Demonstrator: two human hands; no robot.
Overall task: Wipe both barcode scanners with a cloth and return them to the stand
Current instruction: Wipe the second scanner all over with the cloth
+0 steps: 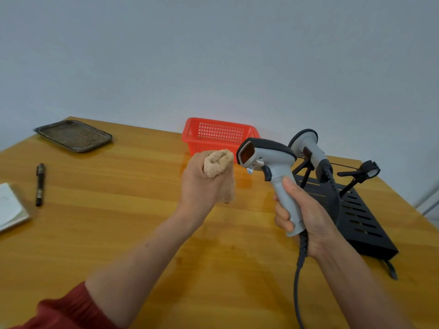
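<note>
The grey barcode scanner (266, 160) is held up above a glossy, yellow-orange wooden desk (118, 222) that runs back to a plain pale grey wall (213, 55). Its amber window faces left, toward the cloth (218, 165).

The right hand (301, 210) is wrapped round the scanner's handle, thumb pointing up the grip. The left hand (199, 184) is fisted round the bunched cloth just left of the window, near it but not touching. The 2 hands are apart, forearms raised, and a red sleeve (66, 309) is pushed up the left arm.

The cloth is beige and nubbly, with 1 end hanging below the fist. The scanner is smooth plastic with a black top, and a dark ribbed cable (299, 269) drops from its base.

Behind it, a 2nd scanner (308, 148) rests in the black slotted metal stand (356, 210). Farther back is a red mesh plastic basket (213, 131). Far left lie a dull metal tray (73, 136), a dark pen (40, 184) and a notebook (9, 207).
</note>
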